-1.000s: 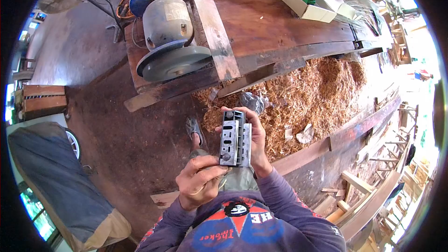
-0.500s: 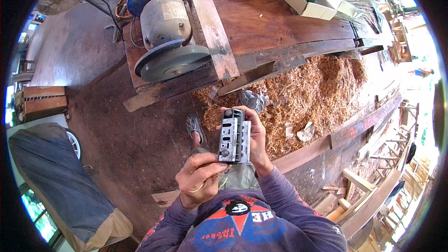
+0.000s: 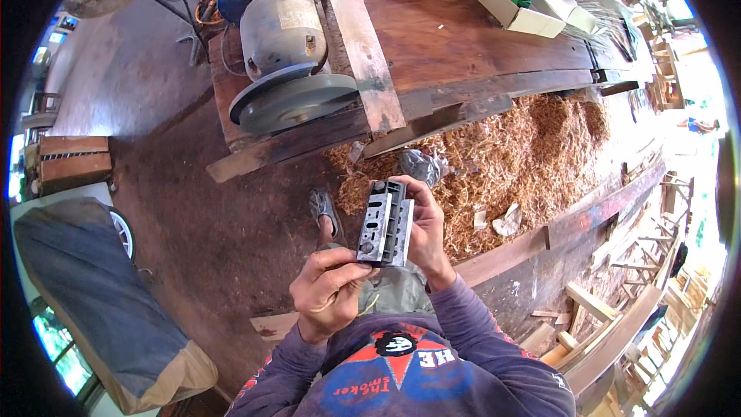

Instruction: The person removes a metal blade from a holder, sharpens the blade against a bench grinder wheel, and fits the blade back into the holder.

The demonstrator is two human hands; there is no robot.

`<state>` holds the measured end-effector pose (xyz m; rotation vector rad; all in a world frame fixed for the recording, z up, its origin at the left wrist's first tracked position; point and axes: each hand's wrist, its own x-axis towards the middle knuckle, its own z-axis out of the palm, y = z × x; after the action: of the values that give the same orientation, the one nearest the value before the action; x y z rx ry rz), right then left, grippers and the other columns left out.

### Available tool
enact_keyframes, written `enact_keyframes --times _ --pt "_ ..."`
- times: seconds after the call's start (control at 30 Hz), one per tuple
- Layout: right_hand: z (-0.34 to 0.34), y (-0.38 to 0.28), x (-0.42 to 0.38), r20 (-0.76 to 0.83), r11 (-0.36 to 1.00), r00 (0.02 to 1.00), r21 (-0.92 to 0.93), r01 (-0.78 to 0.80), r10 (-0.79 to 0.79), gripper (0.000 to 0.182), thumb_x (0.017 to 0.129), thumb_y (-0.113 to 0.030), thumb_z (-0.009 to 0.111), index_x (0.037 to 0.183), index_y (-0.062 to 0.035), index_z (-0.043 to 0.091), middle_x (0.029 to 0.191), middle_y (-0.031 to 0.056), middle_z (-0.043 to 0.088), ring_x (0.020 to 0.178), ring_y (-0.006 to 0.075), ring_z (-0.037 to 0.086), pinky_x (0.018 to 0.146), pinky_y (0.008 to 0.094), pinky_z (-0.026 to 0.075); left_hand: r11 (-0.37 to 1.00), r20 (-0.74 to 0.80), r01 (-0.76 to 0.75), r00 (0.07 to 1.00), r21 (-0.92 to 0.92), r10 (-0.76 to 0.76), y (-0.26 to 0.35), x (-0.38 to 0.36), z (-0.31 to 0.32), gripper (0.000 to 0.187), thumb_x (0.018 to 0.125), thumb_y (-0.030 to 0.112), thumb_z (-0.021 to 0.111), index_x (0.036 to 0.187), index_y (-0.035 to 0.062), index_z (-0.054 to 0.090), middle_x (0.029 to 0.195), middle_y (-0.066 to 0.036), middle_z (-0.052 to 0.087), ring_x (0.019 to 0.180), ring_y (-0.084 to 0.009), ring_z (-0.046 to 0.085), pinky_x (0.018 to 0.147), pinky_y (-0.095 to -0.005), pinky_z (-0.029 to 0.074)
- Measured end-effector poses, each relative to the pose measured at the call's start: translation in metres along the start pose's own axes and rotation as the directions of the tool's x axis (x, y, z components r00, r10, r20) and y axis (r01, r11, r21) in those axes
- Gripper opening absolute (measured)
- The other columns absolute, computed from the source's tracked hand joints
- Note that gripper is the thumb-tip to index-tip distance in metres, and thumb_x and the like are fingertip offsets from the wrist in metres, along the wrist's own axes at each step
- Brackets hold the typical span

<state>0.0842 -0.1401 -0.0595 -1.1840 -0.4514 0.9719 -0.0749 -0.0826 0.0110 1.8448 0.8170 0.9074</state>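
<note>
In front of my body I hold a slotted metal block [image 3: 376, 224], tilted slightly. Its grey face has several oblong slots and a round knob near each end; a ribbed dark channel and a lighter metal strip run along its right side. My right hand [image 3: 427, 224] is wrapped round the block's right and upper side. The thumb and fingers of my left hand [image 3: 329, 286] are closed on its lower left corner. Whether a small part is pinched there as well, I cannot make out.
A bench grinder [image 3: 282, 31] stands on the wooden workbench [image 3: 455, 31] ahead, near a cardboard box [image 3: 509, 8] with green plastic. Wood shavings [image 3: 517, 162] heap below. A dark-covered object [image 3: 100, 293] is at left. Timber pieces [image 3: 610, 340] lie at right.
The block has tipped a little, turning more of its ribbed channel toward me. Both hands keep their hold. The whole view has shifted slightly.
</note>
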Motion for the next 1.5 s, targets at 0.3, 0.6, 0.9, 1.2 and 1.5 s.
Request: enact_keyframes --times 0.3,0.6,0.9,1.2,1.5 --pt "0.005 0.019 0.014 -0.14 0.998 0.989 0.047 -0.039 0.045 0.038 0.092 0.007 0.062 0.129 0.0045 0.052 0.116 0.0096 0.064 0.103 0.0147 0.064 0.087 0.0273 0.054 0.929 -0.137 0.265 0.942 -0.26 -0.307 -0.042 0.005 0.013 0.014 0.081 -0.007 0.073 0.091 -0.0015 0.064 0.089 -0.008 0.065 0.08 -0.0145 0.065 0.068 -0.0256 0.053" --pt "0.012 0.091 0.092 -0.187 0.783 0.961 -0.62 0.043 -0.202 0.031 0.086 -0.007 0.075 0.111 0.0042 0.061 0.099 0.0115 0.067 0.087 0.0167 0.065 0.08 0.0293 0.053 0.629 -0.234 0.413 0.682 -0.659 -0.693 -0.169 0.043 0.043 0.022 0.092 0.012 0.071 0.105 -0.003 0.063 0.092 -0.007 0.069 0.078 -0.0108 0.067 0.068 -0.024 0.054" --pt "0.019 0.134 0.128 -0.151 0.77 0.93 -0.612 0.178 -0.335 0.032 0.083 -0.014 0.08 0.104 0.0018 0.062 0.094 0.0128 0.065 0.082 0.0223 0.065 0.075 0.0323 0.052 0.57 -0.22 0.3 0.71 -0.765 -0.669 -0.226 0.06 0.045 0.015 0.092 0.012 0.071 0.1 -0.0002 0.067 0.09 -0.005 0.069 0.079 -0.013 0.068 0.071 -0.0302 0.059" --pt "0.031 0.136 0.132 -0.13 0.714 0.917 -0.672 0.199 -0.377 0.032 0.081 -0.013 0.082 0.103 0.0008 0.062 0.094 0.0103 0.066 0.079 0.0172 0.065 0.071 0.0295 0.053 0.603 -0.251 0.308 0.704 -0.736 -0.665 -0.232 0.067 0.032 0.018 0.09 0.015 0.074 0.098 -0.0006 0.069 0.088 -0.005 0.069 0.073 -0.0133 0.067 0.069 -0.0292 0.058" --pt "0.052 0.131 0.132 -0.131 0.71 0.908 -0.671 0.214 -0.397 0.03 0.081 -0.011 0.081 0.102 0.0 0.063 0.092 0.0093 0.068 0.08 0.0152 0.067 0.071 0.028 0.054 0.668 -0.305 0.299 0.714 -0.681 -0.63 -0.235 0.072 0.016 0.016 0.091 0.014 0.072 0.099 0.0002 0.07 0.089 -0.006 0.07 0.075 -0.0147 0.068 0.068 -0.0283 0.058"
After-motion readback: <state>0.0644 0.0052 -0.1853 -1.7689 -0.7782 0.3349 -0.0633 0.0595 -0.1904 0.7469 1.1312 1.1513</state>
